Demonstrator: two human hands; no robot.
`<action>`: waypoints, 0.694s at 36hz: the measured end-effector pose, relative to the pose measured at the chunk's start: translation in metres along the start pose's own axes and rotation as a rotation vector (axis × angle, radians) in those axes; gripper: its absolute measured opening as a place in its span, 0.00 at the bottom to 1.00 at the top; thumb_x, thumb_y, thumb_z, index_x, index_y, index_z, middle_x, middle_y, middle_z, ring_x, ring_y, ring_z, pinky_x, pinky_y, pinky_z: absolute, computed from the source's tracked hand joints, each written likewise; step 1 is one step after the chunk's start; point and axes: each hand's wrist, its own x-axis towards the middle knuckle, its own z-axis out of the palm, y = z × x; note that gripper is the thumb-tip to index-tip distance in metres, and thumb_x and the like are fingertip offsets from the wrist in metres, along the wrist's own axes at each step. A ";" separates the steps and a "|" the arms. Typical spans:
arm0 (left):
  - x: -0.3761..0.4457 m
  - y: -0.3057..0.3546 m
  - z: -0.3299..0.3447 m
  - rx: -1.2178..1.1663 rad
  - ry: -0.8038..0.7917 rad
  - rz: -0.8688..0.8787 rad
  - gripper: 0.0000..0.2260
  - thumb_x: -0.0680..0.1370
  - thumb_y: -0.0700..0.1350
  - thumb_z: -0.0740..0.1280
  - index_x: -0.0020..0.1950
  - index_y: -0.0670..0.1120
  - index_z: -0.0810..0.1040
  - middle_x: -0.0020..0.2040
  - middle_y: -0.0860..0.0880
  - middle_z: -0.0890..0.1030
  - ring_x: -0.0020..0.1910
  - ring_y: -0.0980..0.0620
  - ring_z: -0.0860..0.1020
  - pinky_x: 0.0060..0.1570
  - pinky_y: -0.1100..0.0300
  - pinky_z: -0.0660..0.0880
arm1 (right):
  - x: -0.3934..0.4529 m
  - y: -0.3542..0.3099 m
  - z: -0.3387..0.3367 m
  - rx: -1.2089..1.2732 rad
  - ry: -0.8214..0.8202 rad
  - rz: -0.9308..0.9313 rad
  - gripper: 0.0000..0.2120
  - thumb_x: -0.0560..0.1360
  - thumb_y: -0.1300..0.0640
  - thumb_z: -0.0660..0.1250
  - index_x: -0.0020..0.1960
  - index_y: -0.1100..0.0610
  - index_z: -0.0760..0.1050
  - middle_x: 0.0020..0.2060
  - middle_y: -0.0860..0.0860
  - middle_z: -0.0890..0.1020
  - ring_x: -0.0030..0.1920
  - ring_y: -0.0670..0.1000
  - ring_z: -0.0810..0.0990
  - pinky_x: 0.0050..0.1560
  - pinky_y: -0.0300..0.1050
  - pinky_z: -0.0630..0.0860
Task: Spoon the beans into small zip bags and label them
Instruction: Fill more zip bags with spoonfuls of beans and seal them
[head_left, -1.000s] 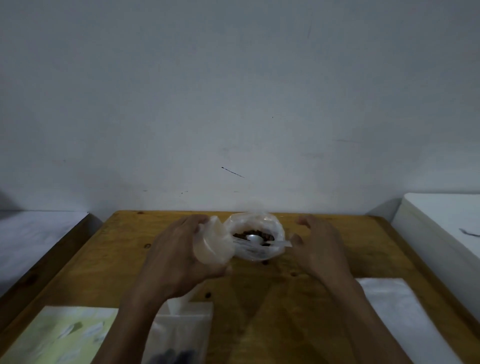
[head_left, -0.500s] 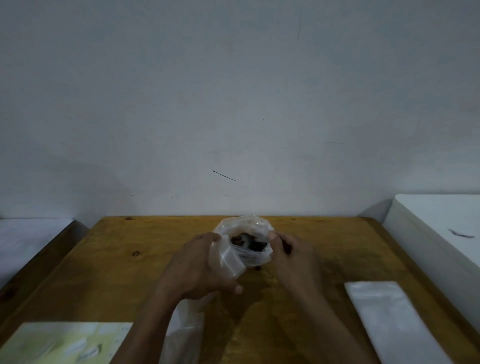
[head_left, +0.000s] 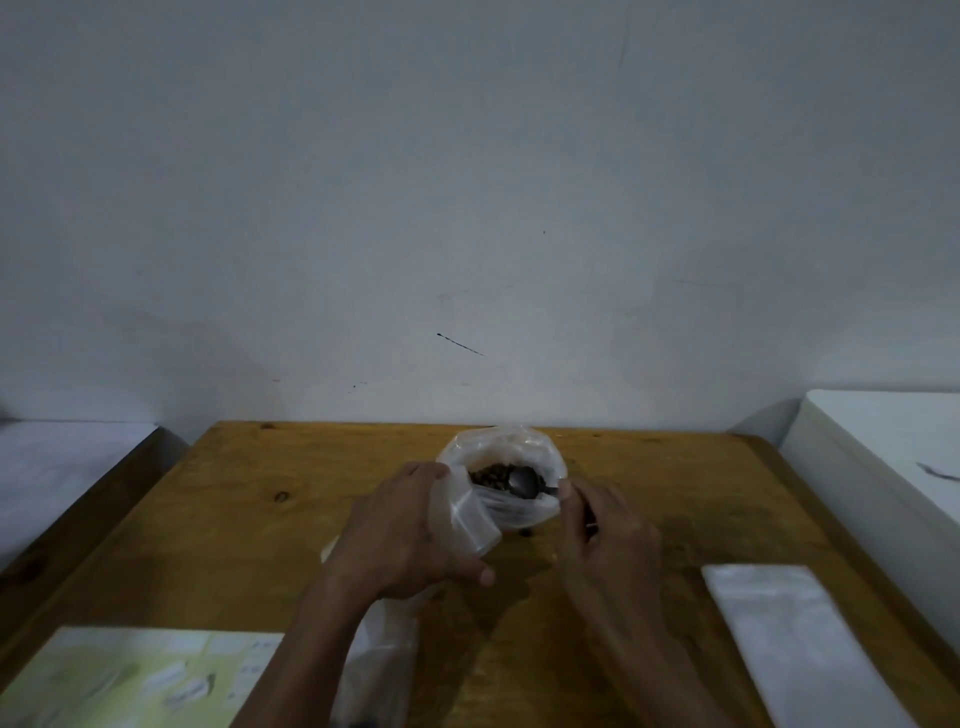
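— What is in the big bag (head_left: 501, 452)?

— Dark beans (head_left: 491, 474). It stands open at the far middle of the table (head_left: 249, 499), and a spoon (head_left: 524, 482) has its bowl just over the beans.

— Who holds the spoon?

— The right hand (head_left: 605, 535) pinches its handle, fingers curled around it. The left hand (head_left: 405, 535) grips a small zip bag (head_left: 472, 525), open and tilted against the big bag. I see no beans in it.

— Other containers?

— A flat pile of bags (head_left: 789, 639) lies at the right, well apart. Another bag (head_left: 384, 665) lies under the left arm; something dark is at its bottom, but I cannot tell what. A green sheet (head_left: 135, 680) is at the near left.
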 end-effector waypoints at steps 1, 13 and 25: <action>0.000 0.000 0.001 -0.005 0.004 0.000 0.53 0.56 0.67 0.79 0.76 0.53 0.61 0.73 0.55 0.67 0.66 0.50 0.71 0.64 0.47 0.71 | 0.002 0.001 0.000 0.026 -0.001 0.069 0.06 0.79 0.60 0.67 0.49 0.56 0.83 0.36 0.46 0.79 0.37 0.35 0.73 0.38 0.23 0.68; 0.002 -0.008 0.006 -0.070 0.103 0.037 0.53 0.56 0.68 0.78 0.75 0.53 0.62 0.71 0.54 0.70 0.65 0.51 0.71 0.63 0.50 0.72 | 0.017 0.002 0.003 0.624 0.024 0.861 0.09 0.80 0.58 0.66 0.43 0.55 0.82 0.31 0.52 0.84 0.31 0.49 0.80 0.34 0.45 0.77; 0.004 -0.012 0.005 -0.232 0.268 0.082 0.44 0.59 0.64 0.80 0.69 0.52 0.68 0.57 0.57 0.74 0.52 0.55 0.75 0.45 0.59 0.74 | 0.048 -0.018 -0.035 0.733 0.049 0.685 0.09 0.80 0.60 0.66 0.43 0.59 0.82 0.26 0.49 0.81 0.28 0.48 0.78 0.32 0.46 0.75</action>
